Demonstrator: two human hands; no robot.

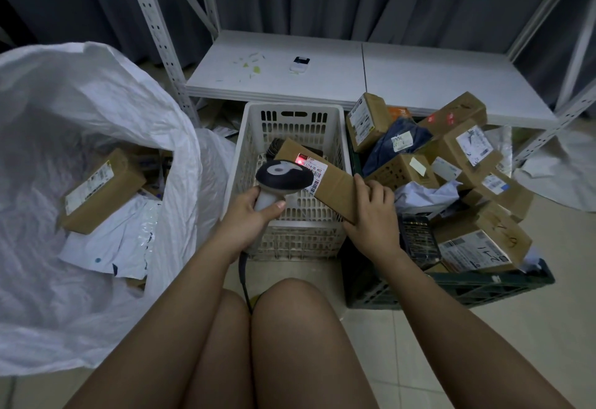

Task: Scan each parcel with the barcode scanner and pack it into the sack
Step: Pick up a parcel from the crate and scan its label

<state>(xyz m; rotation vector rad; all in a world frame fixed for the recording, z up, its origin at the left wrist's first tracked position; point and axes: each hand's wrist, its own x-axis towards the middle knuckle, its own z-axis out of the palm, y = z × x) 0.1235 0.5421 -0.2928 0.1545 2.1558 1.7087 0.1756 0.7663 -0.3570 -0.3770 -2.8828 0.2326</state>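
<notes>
I am holding a long cardboard parcel over the white basket, its label lit by a red spot; my right hand is gripping its near end; my left hand is clasping the barcode scanner, whose head is hanging just above the label; the white sack is lying open to my left, holding boxes and mailers; more parcels are heaping in the dark crate on my right.
</notes>
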